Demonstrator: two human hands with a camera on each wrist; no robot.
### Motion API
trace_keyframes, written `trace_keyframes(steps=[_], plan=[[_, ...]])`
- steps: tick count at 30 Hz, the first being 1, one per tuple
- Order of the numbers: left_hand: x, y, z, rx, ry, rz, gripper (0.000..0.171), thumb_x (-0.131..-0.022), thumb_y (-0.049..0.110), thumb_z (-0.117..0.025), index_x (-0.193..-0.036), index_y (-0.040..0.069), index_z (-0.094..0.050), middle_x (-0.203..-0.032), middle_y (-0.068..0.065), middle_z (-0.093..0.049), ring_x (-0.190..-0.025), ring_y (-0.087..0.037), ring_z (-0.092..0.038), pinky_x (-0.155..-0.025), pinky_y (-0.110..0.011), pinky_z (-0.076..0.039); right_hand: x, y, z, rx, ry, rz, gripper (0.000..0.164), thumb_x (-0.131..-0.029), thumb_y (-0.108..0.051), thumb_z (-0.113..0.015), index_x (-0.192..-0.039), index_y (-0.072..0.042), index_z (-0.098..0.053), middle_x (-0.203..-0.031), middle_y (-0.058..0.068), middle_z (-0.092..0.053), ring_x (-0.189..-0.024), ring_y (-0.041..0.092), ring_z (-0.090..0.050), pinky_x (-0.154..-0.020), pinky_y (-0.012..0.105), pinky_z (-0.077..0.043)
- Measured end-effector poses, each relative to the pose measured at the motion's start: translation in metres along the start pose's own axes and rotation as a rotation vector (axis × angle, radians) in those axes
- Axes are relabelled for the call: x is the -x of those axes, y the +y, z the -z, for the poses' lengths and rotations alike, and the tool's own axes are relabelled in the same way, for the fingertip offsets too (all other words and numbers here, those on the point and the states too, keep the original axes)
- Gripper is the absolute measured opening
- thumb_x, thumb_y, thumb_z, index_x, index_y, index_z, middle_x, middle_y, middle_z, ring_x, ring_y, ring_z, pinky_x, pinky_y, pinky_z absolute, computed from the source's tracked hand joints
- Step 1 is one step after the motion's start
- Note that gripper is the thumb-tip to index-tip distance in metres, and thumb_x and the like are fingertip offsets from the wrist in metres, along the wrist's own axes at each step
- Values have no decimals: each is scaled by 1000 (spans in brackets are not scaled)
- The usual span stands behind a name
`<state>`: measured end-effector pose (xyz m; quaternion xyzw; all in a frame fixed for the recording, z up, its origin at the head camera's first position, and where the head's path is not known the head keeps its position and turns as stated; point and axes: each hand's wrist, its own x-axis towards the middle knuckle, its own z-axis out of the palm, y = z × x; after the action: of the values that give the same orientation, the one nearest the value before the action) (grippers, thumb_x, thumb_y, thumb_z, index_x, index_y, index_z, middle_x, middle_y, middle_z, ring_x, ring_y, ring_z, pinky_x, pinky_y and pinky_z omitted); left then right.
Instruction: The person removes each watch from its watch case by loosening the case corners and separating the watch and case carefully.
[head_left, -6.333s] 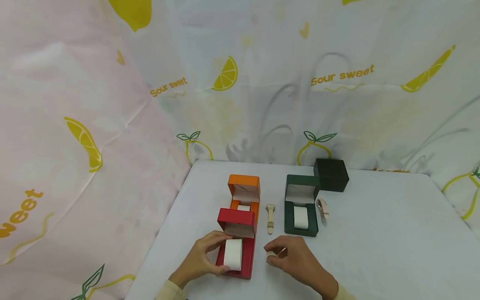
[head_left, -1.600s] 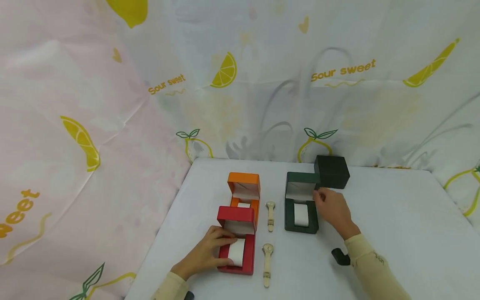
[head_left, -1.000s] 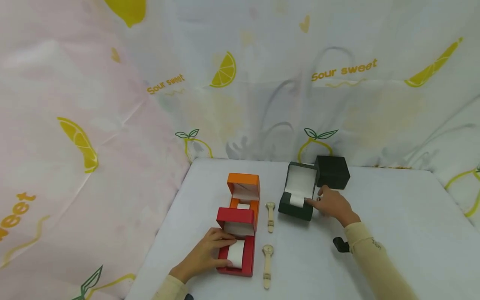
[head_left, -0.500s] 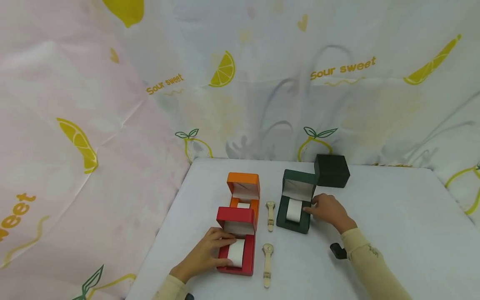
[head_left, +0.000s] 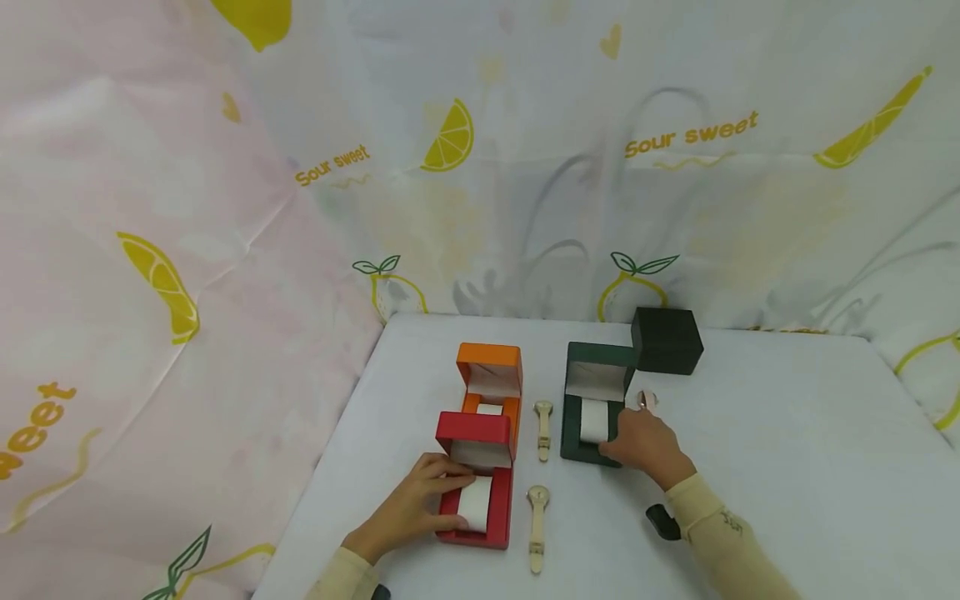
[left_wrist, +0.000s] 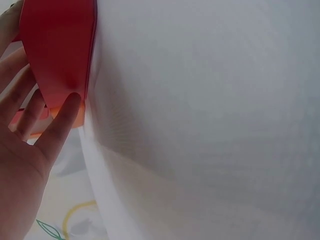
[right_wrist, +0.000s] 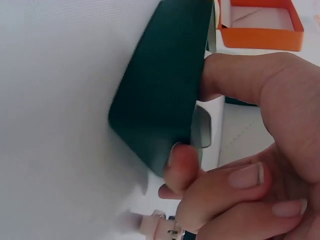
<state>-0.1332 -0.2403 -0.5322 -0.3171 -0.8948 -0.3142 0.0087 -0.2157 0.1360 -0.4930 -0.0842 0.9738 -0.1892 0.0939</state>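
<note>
The left hand [head_left: 420,502], fingers loosely spread, rests on the open red box [head_left: 497,517] toward the left edge of the table [head_left: 787,467]; the right hand [head_left: 647,448] grips the right side of the open green box [head_left: 572,433], nearer the far edge. Two pale watches [head_left: 537,529] lie between. From the left wrist, straight fingers touch the red side. From the right wrist, digits pinch the green wall near a pink-strapped watch [right_wrist: 161,227].

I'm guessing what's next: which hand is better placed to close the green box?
Probably the right hand: it grips the green box, while the left hand touches the red box, farther away.
</note>
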Motion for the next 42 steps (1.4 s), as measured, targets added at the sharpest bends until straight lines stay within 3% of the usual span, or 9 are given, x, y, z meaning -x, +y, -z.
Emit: trace_keyframes(steps=[5,8,12,15,18,22,28,33,42], plan=[[1,-1,0,-18,10,-24,59,-80,50,-75,-127,16,-67,-127,10,-56,-118,-10,-40,-96,-32,-47,2,4,5,-23,-12,-4,43,-79,-37,-76,-82,3,-62,-66,8,-56,-53,18,-50,-45,31,-41],[0,-2,1,-24,17,-48,58,-80,49,-75,-127,15,-67,-127,9,-57,-118,-11,-40,-95,-32,-47,0,11,19,-51,-44,-10,46,-82,-40,-74,-88,5,-65,-84,18,-64,-59,19,-52,-48,32,-44],[0,0,2,-31,-2,-41,59,-80,49,-75,-128,15,-66,-128,9,-56,-119,-10,-40,-96,-31,-47,-12,27,45,-110,-35,-33,28,-91,-25,-63,-90,3,-67,-93,19,-66,-66,22,-53,-53,35,-44],[-1,5,3,-91,-16,-26,60,-80,52,-74,-127,16,-66,-127,10,-55,-117,-9,-41,-96,-29,-48,-28,41,54,-128,13,-58,27,-94,-17,-54,-101,6,-66,-93,20,-66,-68,25,-55,-55,37,-45],[-1,11,4,-171,2,-51,58,-79,54,-74,-123,16,-68,-123,9,-55,-114,-8,-43,-93,-27,-49,-43,51,54,-100,10,-84,37,-97,-23,-54,-112,10,-62,-104,26,-65,-73,28,-58,-59,42,-50],[-4,23,5,-211,80,-141,49,-79,46,-79,-116,16,-71,-117,8,-57,-107,-8,-48,-89,-25,-50,-57,61,47,-60,-66,-124,45,-96,-34,-59,-106,10,-64,-100,24,-67,-78,31,-61,-66,49,-51],[-10,36,5,-186,142,-226,32,-83,32,-79,-110,16,-71,-114,10,-57,-101,-7,-50,-87,-22,-48,-66,70,37,-98,-28,-145,31,-90,-26,-68,-93,5,-69,-86,15,-68,-69,26,-60,-59,43,-50],[-11,39,6,-187,157,-239,24,-84,28,-79,-104,16,-71,-110,10,-58,-99,-6,-51,-86,-22,-48,-70,74,34,-200,-25,-145,25,-90,-21,-67,-89,5,-71,-78,11,-67,-66,23,-60,-58,36,-50],[-9,37,1,-165,136,-213,21,-84,27,-78,-103,19,-73,-109,11,-58,-101,-5,-51,-87,-23,-49,-62,74,40,-328,59,-136,34,-93,-25,-63,-106,5,-70,-110,23,-66,-96,35,-62,-82,50,-52]])
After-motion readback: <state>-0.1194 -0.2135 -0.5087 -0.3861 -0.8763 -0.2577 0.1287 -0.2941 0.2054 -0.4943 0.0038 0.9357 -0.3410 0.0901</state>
